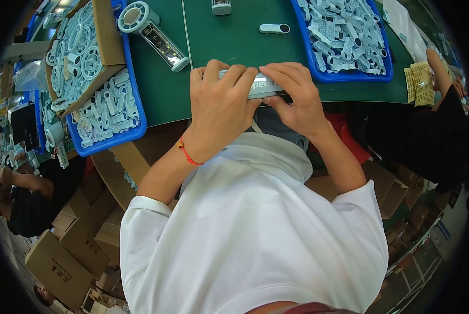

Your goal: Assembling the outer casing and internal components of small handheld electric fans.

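Both my hands grip a light grey-blue, tube-shaped device body at the near edge of the green table. My left hand wraps over its left end, hiding much of it. Fingers of my right hand close round the other end, thumb underneath. Beyond my left hand lies a pale blue handheld fan with a round head and a clear handle showing a circuit board. A small pale blue cover piece with a dark oval rests farther off on the table.
A blue tray of pale blue parts stands at right. At left, a cardboard box of ring-shaped parts sits on another blue tray. Co-workers' arms show at both sides. Cartons stack at lower left.
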A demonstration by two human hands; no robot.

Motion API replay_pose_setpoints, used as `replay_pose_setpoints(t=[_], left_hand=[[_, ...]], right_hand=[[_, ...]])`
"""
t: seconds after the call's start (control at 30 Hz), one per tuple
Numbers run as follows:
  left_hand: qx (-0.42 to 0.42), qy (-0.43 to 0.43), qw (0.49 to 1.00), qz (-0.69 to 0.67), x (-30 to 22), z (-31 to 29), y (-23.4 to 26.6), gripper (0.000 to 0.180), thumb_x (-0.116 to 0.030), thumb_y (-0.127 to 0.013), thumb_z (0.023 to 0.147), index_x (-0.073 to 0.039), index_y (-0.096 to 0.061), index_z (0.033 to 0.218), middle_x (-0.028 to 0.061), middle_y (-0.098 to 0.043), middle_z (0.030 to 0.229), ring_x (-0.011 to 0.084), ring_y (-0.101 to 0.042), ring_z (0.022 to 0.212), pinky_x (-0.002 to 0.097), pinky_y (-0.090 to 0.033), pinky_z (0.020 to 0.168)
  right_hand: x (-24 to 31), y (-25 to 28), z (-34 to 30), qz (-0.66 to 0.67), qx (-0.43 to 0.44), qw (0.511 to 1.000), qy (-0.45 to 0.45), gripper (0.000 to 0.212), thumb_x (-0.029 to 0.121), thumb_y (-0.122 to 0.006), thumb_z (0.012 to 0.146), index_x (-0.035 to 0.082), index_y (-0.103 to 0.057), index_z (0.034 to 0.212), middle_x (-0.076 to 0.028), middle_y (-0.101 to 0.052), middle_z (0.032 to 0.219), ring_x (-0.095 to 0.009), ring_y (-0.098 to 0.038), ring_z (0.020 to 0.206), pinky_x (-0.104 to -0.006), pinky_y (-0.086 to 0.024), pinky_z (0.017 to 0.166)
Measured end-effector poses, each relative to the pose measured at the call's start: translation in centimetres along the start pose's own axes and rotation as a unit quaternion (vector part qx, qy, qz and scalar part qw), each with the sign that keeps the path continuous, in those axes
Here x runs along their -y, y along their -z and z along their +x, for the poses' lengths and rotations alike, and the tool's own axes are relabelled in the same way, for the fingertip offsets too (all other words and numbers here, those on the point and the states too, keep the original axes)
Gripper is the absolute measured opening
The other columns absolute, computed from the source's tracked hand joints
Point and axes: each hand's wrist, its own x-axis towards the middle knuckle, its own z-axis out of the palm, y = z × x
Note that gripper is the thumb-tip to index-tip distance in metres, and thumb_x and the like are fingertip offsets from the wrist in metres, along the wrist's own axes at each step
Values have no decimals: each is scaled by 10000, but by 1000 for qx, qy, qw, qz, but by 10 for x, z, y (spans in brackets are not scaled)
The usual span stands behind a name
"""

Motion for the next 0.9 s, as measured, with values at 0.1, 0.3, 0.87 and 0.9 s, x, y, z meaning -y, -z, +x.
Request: replay_pose_setpoints(t=[0.1, 0.3, 0.87, 0.9], left_hand=[[48, 11, 999, -5, 0, 0, 2, 521, -186, -759, 575, -73, -589, 1054, 47, -572, 972, 257, -490, 958, 406, -357, 809], [-267, 100, 918, -276, 4, -11, 0, 890, -222, -793, 614, -55, -304, 1339, 126, -401, 1261, 295, -347, 1191, 402, -267, 1011], [-169, 249, 862, -408, 79, 139, 33, 569, -223, -723, 692, 62, -418, 1079, 120, -566, 925, 165, -557, 795, 288, -469, 686], [-204, 269, 880, -334, 106, 163, 38, 541, -246, -725, 681, 67, -475, 1044, 125, -586, 919, 182, -573, 808, 296, -472, 693]], right_hand=[[0, -2, -2, -11, -27, 999, 18, 556, -4, -702, 575, 40, -578, 1116, -108, -567, 1102, -299, -510, 1014, -367, -410, 857], [22, 10, -4, 185, -24, 967, -174, 494, 182, -664, 783, 25, -515, 1227, -128, -522, 1154, -231, -497, 1058, -293, -368, 927], [-42, 70, 52, -290, 23, 954, -74, 378, 46, -642, 679, 51, -537, 1042, -130, -569, 844, -310, -551, 815, -415, -428, 690], [-45, 69, 49, -313, 20, 947, -74, 361, 37, -627, 684, 51, -541, 1034, -126, -556, 826, -309, -545, 800, -411, -429, 680]])
